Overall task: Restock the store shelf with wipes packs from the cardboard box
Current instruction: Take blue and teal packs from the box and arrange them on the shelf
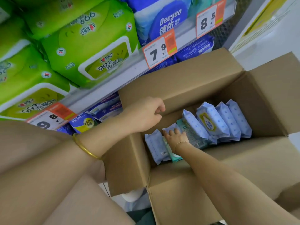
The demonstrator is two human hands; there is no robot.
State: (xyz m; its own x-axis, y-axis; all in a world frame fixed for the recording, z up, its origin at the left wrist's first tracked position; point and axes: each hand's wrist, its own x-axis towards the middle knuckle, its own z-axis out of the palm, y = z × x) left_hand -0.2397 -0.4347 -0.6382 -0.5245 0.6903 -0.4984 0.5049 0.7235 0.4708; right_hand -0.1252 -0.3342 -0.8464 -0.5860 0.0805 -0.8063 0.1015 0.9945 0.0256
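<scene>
An open cardboard box (pixel 186 184) stands below the shelf edge (pixel 129 69). Several pale blue wipes packs (pixel 211 122) stand on edge in a row at its right. Another blue pack (pixel 155 146) and a teal pack (pixel 174 157) lean at its left. My right hand (pixel 176 135) reaches down into the box, fingers closed over the top of a pale blue wipes pack (pixel 171 127) in the middle. My left hand (pixel 146 114), a gold bangle on its forearm, hovers at the box's far flap with fingers curled and nothing visible in them.
Green wipes packs (pixel 90 51) fill the upper shelf at left, with blue Deeyeo packs (pixel 167 17) to their right. Price tags (pixel 159 51) hang along the shelf edge. Blue-and-purple packs (pixel 84 122) sit on the lower shelf behind the box. A white cabinet (pixel 267 38) stands at right.
</scene>
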